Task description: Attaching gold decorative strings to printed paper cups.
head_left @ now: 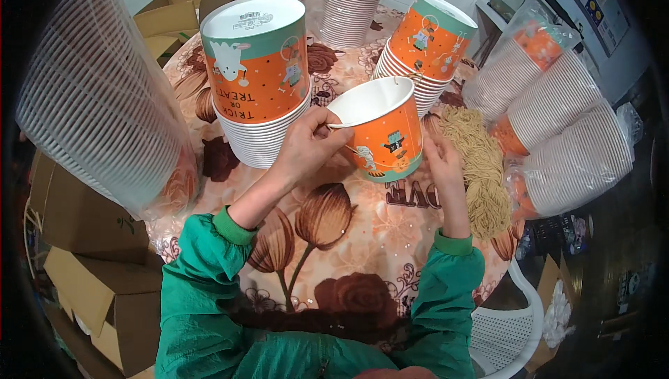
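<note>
Head view: the orange bucket (380, 143), tilted over the patterned tablecloth (383, 240), is between your two hands. Your left hand (310, 141) pinches its rim at the left. Your right hand (444, 161) is at its right side; whether it grips cannot be told, its fingertips being indistinct. The bucket's far outer wall is hidden. The bagged stack (97, 114) at far left is cut off at the top.

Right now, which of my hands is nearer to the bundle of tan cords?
Right. Your right hand is just left of the bundle of tan cords; your left hand is farther away, gripping the left rim of the orange-and-green paper bucket.
</note>
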Action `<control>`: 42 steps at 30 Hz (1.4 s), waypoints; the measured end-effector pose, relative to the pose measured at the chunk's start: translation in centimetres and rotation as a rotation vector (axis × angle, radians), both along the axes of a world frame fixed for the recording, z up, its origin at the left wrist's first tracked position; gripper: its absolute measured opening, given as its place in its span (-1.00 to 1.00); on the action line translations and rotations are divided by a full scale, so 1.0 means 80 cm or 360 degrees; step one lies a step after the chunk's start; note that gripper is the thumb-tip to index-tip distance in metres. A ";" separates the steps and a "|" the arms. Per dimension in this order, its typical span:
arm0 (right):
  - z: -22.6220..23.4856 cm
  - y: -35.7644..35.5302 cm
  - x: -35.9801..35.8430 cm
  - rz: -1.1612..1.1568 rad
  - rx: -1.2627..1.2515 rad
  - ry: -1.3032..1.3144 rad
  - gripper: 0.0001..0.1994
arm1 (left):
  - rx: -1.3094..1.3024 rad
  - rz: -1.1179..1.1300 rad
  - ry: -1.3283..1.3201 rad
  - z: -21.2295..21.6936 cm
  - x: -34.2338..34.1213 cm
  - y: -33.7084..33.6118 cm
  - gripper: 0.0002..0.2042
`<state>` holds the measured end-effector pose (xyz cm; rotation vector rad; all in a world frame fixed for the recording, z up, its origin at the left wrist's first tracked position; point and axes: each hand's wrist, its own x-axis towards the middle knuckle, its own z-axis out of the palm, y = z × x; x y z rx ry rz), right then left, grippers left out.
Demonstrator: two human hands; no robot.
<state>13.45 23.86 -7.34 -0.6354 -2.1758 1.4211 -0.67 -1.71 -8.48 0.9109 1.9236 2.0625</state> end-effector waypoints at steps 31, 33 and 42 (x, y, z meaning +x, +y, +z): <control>0.000 -0.011 0.000 0.0325 -0.0189 0.0124 -0.48 | -0.0286 0.0143 0.0652 0.014 0.027 -0.007 -0.88; 0.005 -0.019 -0.001 0.0245 -0.0219 0.0079 -0.56 | -0.0291 0.0134 0.0660 0.011 0.025 -0.007 -0.87; 0.009 -0.014 0.000 0.0153 -0.0751 0.0309 -0.72 | -0.0329 0.0174 0.0714 0.003 0.016 -0.006 -0.86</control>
